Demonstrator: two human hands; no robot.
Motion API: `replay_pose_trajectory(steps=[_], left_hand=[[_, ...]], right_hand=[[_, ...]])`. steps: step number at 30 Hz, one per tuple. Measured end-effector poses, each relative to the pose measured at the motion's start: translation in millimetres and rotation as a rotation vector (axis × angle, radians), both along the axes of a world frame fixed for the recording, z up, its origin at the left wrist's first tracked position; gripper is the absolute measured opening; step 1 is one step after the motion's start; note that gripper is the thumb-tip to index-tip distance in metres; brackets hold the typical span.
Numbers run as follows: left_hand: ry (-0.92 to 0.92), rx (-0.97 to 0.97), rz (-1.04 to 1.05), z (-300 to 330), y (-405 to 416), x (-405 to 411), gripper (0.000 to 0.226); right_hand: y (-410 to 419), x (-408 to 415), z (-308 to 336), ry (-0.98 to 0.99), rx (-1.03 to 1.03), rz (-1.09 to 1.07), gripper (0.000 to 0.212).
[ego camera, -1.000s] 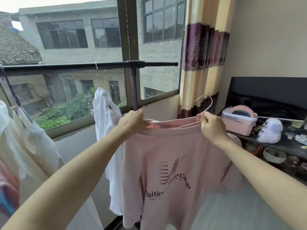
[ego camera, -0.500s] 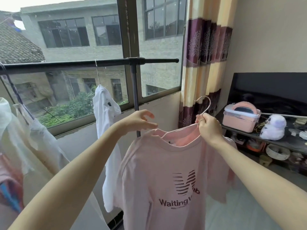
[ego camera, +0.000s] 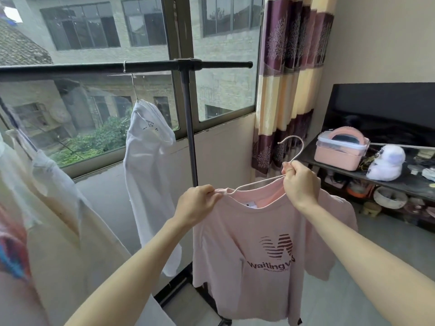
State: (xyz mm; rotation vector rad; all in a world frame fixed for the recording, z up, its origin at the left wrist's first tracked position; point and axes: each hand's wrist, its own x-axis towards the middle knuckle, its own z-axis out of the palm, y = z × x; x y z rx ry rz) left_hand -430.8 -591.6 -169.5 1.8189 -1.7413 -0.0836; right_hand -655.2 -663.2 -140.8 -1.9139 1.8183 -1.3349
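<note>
A pink T-shirt [ego camera: 256,262] with dark print hangs from a thin pale hanger [ego camera: 293,149] in front of me. My right hand [ego camera: 300,184] grips the hanger just below its hook, with the hook pointing up and free. My left hand [ego camera: 197,205] pinches the shirt's left shoulder seam at the collar, where the hanger arm ends. The black clothes rail [ego camera: 122,67] runs across above and behind the shirt, on a dark upright post [ego camera: 189,128].
A white shirt [ego camera: 148,175] hangs from the rail by a wire hanger. Pale garments [ego camera: 44,208] hang at the left. The window and a striped curtain [ego camera: 289,78] stand behind. At right, a dark shelf [ego camera: 386,182] carries a pink box [ego camera: 340,149] and a white plush toy [ego camera: 386,165].
The shirt has dropped onto the hanger and hangs flat. My left hand let go, then came down and pinched the left shoulder. My right hand kept hold of the hanger.
</note>
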Motion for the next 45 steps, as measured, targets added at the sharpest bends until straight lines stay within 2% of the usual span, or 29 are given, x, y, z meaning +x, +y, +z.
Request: replay_pose_trajectory(steps=[3, 9, 16, 20, 24, 28, 30, 33, 38, 41, 45], left_hand=[[0.143, -0.059, 0.012, -18, 4, -5, 0.032], [0.225, -0.096, -0.028, -39, 13, -4, 0.021], [0.314, -0.095, -0.05, -43, 15, 8, 0.013], [0.498, -0.123, -0.016, -33, 14, 11, 0.029], [0.287, -0.065, -0.031, -38, 14, 26, 0.015], [0.119, 0.013, -0.209, -59, 27, 27, 0.014], [-0.058, -0.037, -0.263, -66, 26, 28, 0.006], [-0.259, -0.153, -0.235, -70, 20, 30, 0.007], [-0.174, -0.302, -0.146, -58, 23, 16, 0.02], [-0.128, -0.361, -0.145, -47, 29, -1, 0.017], [-0.052, -0.257, -0.213, -52, 28, -13, 0.01]], right_hand=[[7, 0, -12, 0.012, 0.006, 0.014, 0.03], [14, 0, -27, 0.052, 0.088, 0.037, 0.03], [23, 10, -33, 0.08, 0.079, 0.043, 0.029], [29, 18, -37, 0.091, 0.094, 0.086, 0.028], [32, 23, -50, 0.087, 0.142, 0.082, 0.029], [30, 26, -47, 0.111, 0.148, 0.054, 0.031], [30, 26, -46, 0.13, 0.145, 0.054, 0.031], [33, 28, -49, 0.163, 0.144, 0.059, 0.031], [36, 25, -49, 0.214, 0.117, 0.065, 0.03], [36, 19, -53, 0.236, 0.12, 0.065, 0.031], [40, 19, -59, 0.133, 0.132, 0.089, 0.03]])
